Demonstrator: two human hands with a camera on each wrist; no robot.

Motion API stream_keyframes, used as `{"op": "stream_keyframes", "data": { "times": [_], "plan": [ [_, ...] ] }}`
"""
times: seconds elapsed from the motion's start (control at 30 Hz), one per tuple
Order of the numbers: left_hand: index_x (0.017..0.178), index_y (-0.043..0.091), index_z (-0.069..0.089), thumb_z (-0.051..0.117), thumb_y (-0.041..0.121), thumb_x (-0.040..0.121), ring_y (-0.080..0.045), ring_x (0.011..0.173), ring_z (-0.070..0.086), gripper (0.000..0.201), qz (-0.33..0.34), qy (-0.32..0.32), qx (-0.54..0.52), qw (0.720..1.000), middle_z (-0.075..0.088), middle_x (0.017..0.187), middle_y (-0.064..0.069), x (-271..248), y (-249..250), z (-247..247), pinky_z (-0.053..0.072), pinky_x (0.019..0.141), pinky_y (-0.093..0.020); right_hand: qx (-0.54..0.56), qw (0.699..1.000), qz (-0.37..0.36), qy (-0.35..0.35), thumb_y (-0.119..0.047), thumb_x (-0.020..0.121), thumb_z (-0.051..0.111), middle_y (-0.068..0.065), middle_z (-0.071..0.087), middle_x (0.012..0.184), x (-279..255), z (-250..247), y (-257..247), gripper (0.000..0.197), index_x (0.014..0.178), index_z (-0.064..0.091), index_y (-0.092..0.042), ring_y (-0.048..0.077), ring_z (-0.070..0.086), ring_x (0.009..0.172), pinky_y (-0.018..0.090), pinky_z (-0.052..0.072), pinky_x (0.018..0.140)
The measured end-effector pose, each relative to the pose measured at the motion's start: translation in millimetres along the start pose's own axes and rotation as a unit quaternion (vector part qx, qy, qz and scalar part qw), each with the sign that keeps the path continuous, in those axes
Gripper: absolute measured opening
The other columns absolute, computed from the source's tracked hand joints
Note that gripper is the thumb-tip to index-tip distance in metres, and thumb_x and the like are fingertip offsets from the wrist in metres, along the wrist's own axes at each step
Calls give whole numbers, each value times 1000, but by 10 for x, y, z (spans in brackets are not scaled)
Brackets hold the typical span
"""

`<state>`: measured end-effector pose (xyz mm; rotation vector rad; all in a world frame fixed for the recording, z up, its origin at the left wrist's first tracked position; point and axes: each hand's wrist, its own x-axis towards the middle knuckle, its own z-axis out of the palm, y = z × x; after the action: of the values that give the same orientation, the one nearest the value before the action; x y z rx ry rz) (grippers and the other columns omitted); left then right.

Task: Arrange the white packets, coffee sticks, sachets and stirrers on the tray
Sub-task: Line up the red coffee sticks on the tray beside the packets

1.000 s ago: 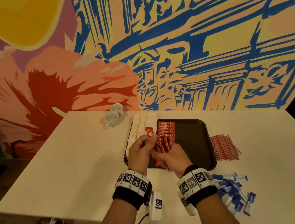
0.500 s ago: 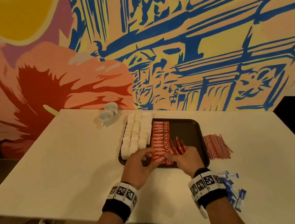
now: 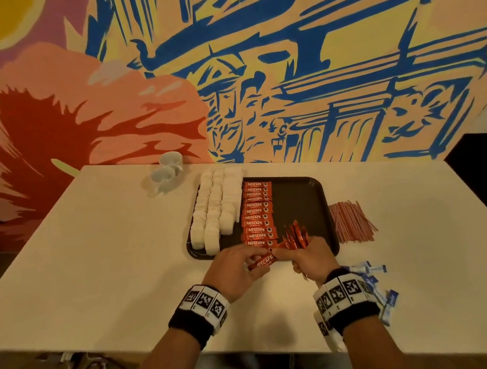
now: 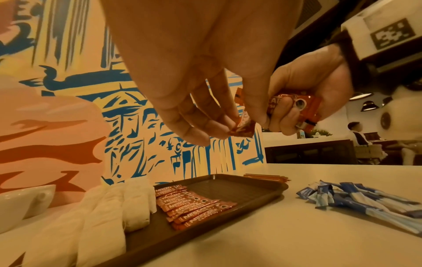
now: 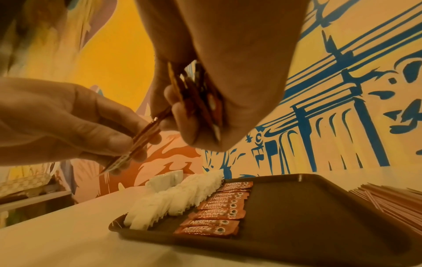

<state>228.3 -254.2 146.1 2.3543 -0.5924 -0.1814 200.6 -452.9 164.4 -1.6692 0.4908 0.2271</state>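
White packets [image 3: 213, 211] and most coffee sticks [image 3: 257, 213] rowed on tray [image 3: 303, 204]. Left hand [image 3: 234, 269] pinching one stick [image 3: 262, 262], right hand [image 3: 309, 257] gripping bundle [image 3: 296, 236]. Stirrers [image 3: 351, 221], sachets [image 3: 377, 287] still on table, right.

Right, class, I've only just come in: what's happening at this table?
A person is laying out drink supplies on a dark tray. White packets and a column of coffee sticks already lie on it. The left hand pinches one coffee stick, drawn from the bunch gripped in the right hand. Red stirrers and blue sachets wait on the table.
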Motion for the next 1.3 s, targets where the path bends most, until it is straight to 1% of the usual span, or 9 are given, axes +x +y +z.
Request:
{"op": "stream_keyframes", "data": {
  "times": [0.07, 0.27, 0.4, 0.5, 0.73, 0.87, 1.03, 1.17, 1.3],
  "plan": [
    [126, 33, 65, 70, 41, 90, 0, 93, 57, 38, -7, -6, 6, 1000, 65, 112, 13, 60, -2, 9, 42, 82, -12, 5, 1000, 6, 0, -23, 84, 83, -7, 57, 50, 43, -14, 6, 20, 88, 68, -11, 5, 47, 42, 18, 40, 42],
    [121, 28, 66, 70, 40, 90, -8, 98, 59, 33, -100, 10, 17, 995, 61, 112, 9, 361, -174, -132, 50, 92, -28, 26, 997, 59, 38, -46, 91, 73, 1, 58, 65, 228, -122, 37, 38, 91, 67, -9, 13, 50, 55, 24, 42, 50],
    [117, 27, 69, 70, 37, 91, -13, 104, 61, 28, -135, 15, 63, 989, 64, 116, 4, 723, -332, -223, 48, 92, -29, 67, 994, 78, 42, -41, 95, 70, 3, 58, 66, 350, -223, 33, 34, 91, 66, -8, 14, 53, 57, 23, 45, 51],
    [120, 29, 66, 71, 40, 90, -9, 94, 56, 33, -147, -4, 89, 985, 65, 113, 8, 1015, -393, -185, 45, 84, -25, 77, 992, 94, 38, -36, 95, 70, 3, 60, 66, 447, -283, 54, 29, 95, 68, -7, 15, 56, 58, 25, 47, 53],
    [116, 28, 66, 74, 38, 87, -13, 102, 62, 31, -136, -101, 157, 973, 66, 112, 8, 1513, -490, 170, 51, 90, -29, 92, 990, 98, 44, -33, 95, 71, 6, 63, 76, 592, -375, 76, 26, 99, 69, -7, 16, 59, 67, 27, 51, 60],
    [116, 30, 67, 73, 34, 89, -16, 106, 63, 28, -133, -122, 182, 967, 67, 120, 4, 1637, -555, 303, 52, 95, -33, 90, 990, 97, 46, -34, 95, 71, 6, 64, 80, 646, -371, 93, 27, 102, 69, -8, 18, 60, 72, 35, 53, 72],
    [120, 31, 67, 71, 30, 91, -20, 112, 61, 30, -124, -144, 202, 961, 64, 126, 2, 1718, -542, 358, 51, 100, -34, 82, 991, 103, 39, -38, 95, 71, 5, 63, 75, 686, -344, 105, 30, 98, 68, -9, 17, 59, 66, 30, 49, 61],
    [120, 36, 68, 71, 30, 90, -19, 116, 60, 30, -128, -151, 191, 961, 62, 130, 4, 1724, -520, 356, 49, 102, -33, 88, 991, 92, 41, -36, 95, 71, 6, 64, 80, 692, -322, 83, 27, 100, 68, -9, 17, 59, 69, 32, 51, 67],
    [119, 31, 69, 74, 34, 88, -21, 122, 56, 32, -142, -106, 152, 972, 60, 132, 2, 1645, -505, 276, 43, 105, -34, 94, 990, 93, 39, -38, 94, 71, 6, 64, 76, 671, -312, 57, 33, 102, 69, -7, 18, 61, 67, 34, 51, 69]
  ]
}}
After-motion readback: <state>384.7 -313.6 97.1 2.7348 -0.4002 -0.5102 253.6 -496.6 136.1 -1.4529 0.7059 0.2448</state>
